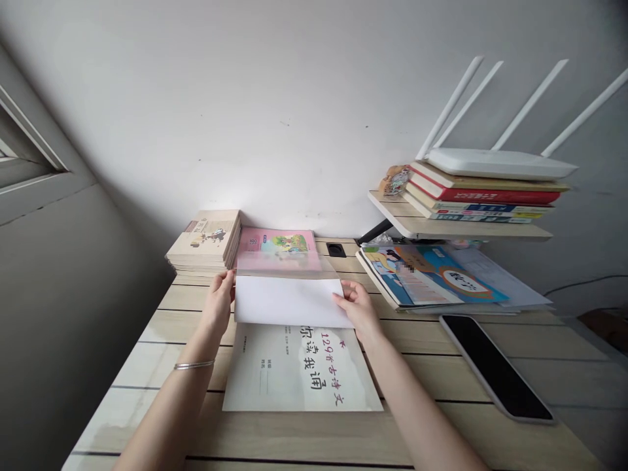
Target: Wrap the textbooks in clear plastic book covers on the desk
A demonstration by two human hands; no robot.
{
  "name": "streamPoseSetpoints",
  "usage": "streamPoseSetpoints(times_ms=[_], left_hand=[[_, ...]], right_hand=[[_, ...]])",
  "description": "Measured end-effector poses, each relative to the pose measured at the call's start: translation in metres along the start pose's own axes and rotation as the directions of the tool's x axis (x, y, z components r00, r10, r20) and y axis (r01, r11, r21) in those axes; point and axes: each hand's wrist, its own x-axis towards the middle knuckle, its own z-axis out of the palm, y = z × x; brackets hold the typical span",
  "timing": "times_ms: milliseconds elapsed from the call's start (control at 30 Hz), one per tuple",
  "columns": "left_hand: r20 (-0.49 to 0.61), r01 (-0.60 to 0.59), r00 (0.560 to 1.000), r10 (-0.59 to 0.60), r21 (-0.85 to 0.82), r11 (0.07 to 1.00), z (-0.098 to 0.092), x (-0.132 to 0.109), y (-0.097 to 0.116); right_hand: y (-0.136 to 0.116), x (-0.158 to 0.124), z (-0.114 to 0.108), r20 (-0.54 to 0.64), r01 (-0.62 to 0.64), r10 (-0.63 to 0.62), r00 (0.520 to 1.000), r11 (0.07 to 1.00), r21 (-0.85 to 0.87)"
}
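A white sheet with a clear plastic film point(289, 302) along its far side is held level between my hands. My left hand point(223, 297) pinches its left edge. At the right edge, my right hand point(358, 306) grips it with the thumb on top. Below the sheet, a pale green workbook point(279, 373) with Chinese lettering lies flat, turned sideways, its far part covered by the sheet. Behind, a pink book point(299, 243) lies partly under the see-through film.
A stack of beige booklets point(209, 239) stands at the back left. On the right are a black-screened phone point(495, 366), textbooks point(432, 278), and a raised shelf point(466, 229) bearing books point(495, 194) and a white router point(500, 162). A black desk socket point(336, 249) sits near the wall.
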Motion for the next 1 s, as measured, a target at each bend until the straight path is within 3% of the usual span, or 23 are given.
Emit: streamPoseSetpoints(times_ms=[100,267,367,467,567,767,1000], left_hand=[[-0.057,-0.005,0.998,0.004,-0.008,1.0,-0.004,-0.009,-0.005],[-0.034,-0.004,0.999,0.014,0.282,0.959,-0.006,-0.02,-0.017],[-0.101,-0.028,0.992,0.081,0.448,0.894,-0.006,-0.019,-0.023],[-0.165,-0.007,0.981,0.104,0.503,0.864,-0.007,-0.014,-0.028],[-0.198,0.008,0.974,0.107,0.502,0.865,-0.008,-0.01,-0.032],[-0.2,0.016,0.977,0.074,0.414,0.91,-0.008,-0.008,-0.036],[-0.163,0.038,0.986,-0.024,0.085,0.996,-0.004,-0.011,-0.034]], right_hand=[[-0.002,-0.001,-0.001,0.009,-0.023,0.023,1.0,1.0,0.014],[-0.006,-0.003,-0.002,0.07,-0.038,0.037,0.997,0.999,0.009],[-0.003,-0.002,-0.003,0.07,-0.018,0.019,0.997,1.0,-0.024],[0.001,0.0,-0.003,0.044,0.018,-0.013,0.999,0.993,-0.118],[0.003,0.0,-0.002,0.019,0.036,-0.033,0.999,0.986,-0.162],[-0.003,-0.004,0.002,0.028,0.054,-0.052,0.998,0.995,-0.081],[-0.009,-0.007,0.0,0.032,0.044,-0.045,0.998,0.999,0.031]])
